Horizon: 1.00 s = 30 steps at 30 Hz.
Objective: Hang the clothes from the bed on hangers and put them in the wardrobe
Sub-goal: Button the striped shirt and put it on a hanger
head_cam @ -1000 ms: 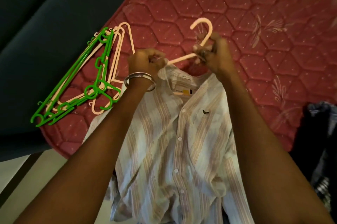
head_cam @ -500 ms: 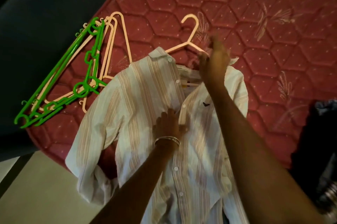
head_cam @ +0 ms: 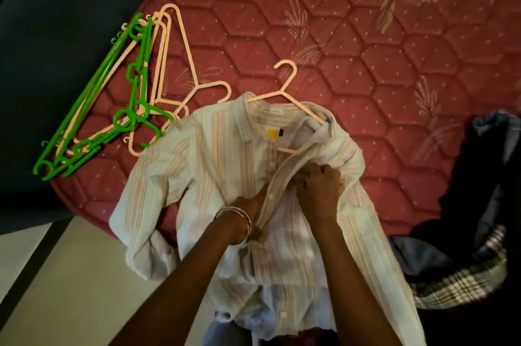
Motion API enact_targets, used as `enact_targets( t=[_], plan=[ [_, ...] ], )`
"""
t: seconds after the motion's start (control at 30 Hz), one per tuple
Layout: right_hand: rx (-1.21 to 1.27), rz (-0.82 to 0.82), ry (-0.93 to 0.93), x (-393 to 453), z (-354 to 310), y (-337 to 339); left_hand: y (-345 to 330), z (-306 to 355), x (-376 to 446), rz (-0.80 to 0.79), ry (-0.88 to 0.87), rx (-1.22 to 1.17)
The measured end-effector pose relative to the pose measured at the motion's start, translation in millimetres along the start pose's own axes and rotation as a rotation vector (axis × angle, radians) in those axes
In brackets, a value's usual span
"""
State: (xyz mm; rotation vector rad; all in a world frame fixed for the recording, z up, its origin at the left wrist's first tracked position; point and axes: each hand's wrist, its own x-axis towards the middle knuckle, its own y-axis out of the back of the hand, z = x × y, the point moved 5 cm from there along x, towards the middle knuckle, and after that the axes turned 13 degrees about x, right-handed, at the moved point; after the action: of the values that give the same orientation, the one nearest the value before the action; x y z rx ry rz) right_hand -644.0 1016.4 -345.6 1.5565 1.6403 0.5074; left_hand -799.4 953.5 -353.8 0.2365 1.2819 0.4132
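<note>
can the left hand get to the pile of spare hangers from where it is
Probably yes. The left hand is busy at the striped shirt's button placket, but the spare hangers lie uncovered on the mattress to its left, with nothing between.

Red quilted mattress [head_cam: 366, 21], pale floor [head_cam: 70, 275], dim.

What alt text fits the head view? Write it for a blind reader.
Both hands, left hand and right hand, pinch the button placket of a pale striped cotton shirt on a peach plastic hanger, lying on a red quilted mattress.
</note>
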Motion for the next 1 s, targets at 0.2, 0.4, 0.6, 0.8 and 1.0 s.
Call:
enact_targets(
  t=[0.2, 0.4, 0.6, 0.8, 1.0],
  plan=[
    [0.439, 0.113, -0.008, -26, -16, 14, 29, 6, -24, 0.529, 0.141, -0.239],
    [0.274, -0.058, 0.013, -10, -29, -20, 68, -1, 17, 0.863, 0.200, -0.470],
    [0.129, -0.043, -0.281, -3, -5, -25, 52, -4, 37, 0.836, 0.231, -0.455],
    [0.212, 0.035, -0.381, -7, -6, -24, 54, 1, 36, 0.844, 0.201, -0.467],
    [0.297, 0.004, -0.453, 6, -10, -22, 51, -5, 34, 0.803, 0.276, -0.641]
  ],
)
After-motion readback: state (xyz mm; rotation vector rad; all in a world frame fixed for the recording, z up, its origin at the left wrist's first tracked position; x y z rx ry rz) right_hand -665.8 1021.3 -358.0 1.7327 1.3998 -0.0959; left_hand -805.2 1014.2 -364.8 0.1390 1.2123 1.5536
